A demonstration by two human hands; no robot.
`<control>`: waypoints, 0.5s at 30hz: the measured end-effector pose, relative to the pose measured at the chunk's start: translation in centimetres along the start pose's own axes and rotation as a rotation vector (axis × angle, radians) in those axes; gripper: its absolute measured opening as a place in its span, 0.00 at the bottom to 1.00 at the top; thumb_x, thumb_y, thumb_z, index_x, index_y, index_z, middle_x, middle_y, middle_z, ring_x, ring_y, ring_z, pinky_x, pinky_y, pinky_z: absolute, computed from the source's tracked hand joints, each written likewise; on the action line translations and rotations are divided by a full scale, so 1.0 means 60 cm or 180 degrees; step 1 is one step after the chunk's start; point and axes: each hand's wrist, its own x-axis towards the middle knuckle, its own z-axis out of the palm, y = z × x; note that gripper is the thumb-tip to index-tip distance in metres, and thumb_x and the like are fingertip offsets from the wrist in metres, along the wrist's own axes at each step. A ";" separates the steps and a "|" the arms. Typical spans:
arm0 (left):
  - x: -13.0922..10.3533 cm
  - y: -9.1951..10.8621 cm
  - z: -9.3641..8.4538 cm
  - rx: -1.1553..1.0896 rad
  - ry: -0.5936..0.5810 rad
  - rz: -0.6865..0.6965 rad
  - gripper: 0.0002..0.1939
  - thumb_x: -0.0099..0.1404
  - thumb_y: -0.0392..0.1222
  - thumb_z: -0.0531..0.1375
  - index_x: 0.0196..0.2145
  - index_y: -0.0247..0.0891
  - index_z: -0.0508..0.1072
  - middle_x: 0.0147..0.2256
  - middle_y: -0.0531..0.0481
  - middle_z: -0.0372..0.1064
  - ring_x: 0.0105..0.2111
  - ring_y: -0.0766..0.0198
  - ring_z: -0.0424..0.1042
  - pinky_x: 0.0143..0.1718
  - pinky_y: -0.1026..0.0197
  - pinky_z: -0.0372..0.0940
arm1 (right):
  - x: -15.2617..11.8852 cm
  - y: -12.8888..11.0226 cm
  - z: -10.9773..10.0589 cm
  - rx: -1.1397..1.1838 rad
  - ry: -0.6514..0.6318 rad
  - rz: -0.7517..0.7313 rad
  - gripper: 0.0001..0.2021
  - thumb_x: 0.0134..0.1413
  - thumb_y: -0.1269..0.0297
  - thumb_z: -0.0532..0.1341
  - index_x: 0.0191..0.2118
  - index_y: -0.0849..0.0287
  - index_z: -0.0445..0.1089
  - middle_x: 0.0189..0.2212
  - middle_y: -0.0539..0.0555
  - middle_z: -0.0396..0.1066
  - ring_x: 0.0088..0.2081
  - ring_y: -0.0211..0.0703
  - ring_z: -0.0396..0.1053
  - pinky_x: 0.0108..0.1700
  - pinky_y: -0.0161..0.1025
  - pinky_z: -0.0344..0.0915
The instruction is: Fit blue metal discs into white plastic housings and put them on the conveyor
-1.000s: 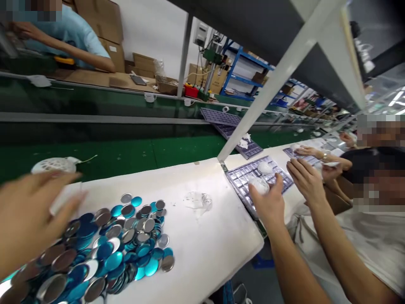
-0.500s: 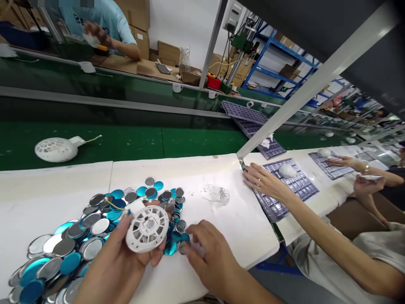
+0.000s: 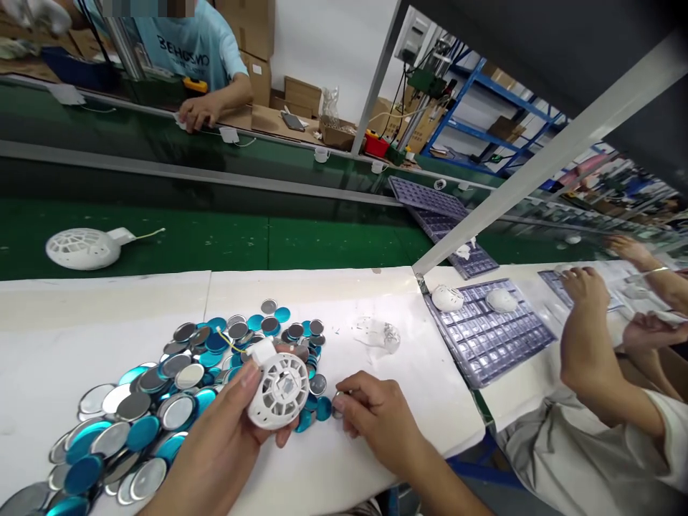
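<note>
My left hand is closed around a round white plastic housing with spoke-like vents. A square tab and a thin yellow wire stick out at the housing's upper left. To its right, my right hand pinches a small round metal disc between thumb and fingertips, just above or at the white table surface; contact cannot be told. Beside and partly behind my left hand spreads a heap of loose silver and blue discs, the smaller ones at its right end.
A similar white housing with a wire lies on the green belt. Clear plastic scrap is on the white table. A purple grid tray to the right holds two white domed parts. Co-workers sit opposite and at right.
My right fingers have closed on the small disc and drawn slightly away from the heap. The right co-worker's hand has left the tray, where a second domed part now shows. The opposite co-worker's hand has lowered.
</note>
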 end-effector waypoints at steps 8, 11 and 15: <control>-0.012 0.001 0.019 0.0171 0.0163 0.0226 0.19 0.64 0.57 0.62 0.46 0.45 0.79 0.32 0.49 0.71 0.27 0.61 0.63 0.27 0.64 0.66 | 0.020 -0.003 -0.023 0.0399 0.0163 -0.0295 0.14 0.62 0.52 0.60 0.32 0.58 0.71 0.21 0.48 0.70 0.19 0.36 0.66 0.25 0.34 0.65; -0.010 0.000 0.019 0.0263 0.0170 0.0283 0.19 0.62 0.57 0.64 0.45 0.46 0.79 0.31 0.49 0.71 0.26 0.61 0.63 0.27 0.65 0.67 | -0.001 -0.028 -0.037 0.0284 0.0267 -0.0580 0.15 0.66 0.54 0.58 0.31 0.58 0.71 0.22 0.48 0.68 0.19 0.34 0.63 0.25 0.34 0.62; -0.008 -0.010 0.006 0.0365 0.0111 0.0279 0.14 0.60 0.54 0.66 0.41 0.47 0.80 0.30 0.50 0.71 0.28 0.59 0.66 0.30 0.63 0.68 | -0.039 -0.069 -0.034 0.0761 -0.0226 -0.0496 0.11 0.68 0.56 0.57 0.49 0.54 0.71 0.29 0.52 0.73 0.25 0.38 0.67 0.27 0.34 0.64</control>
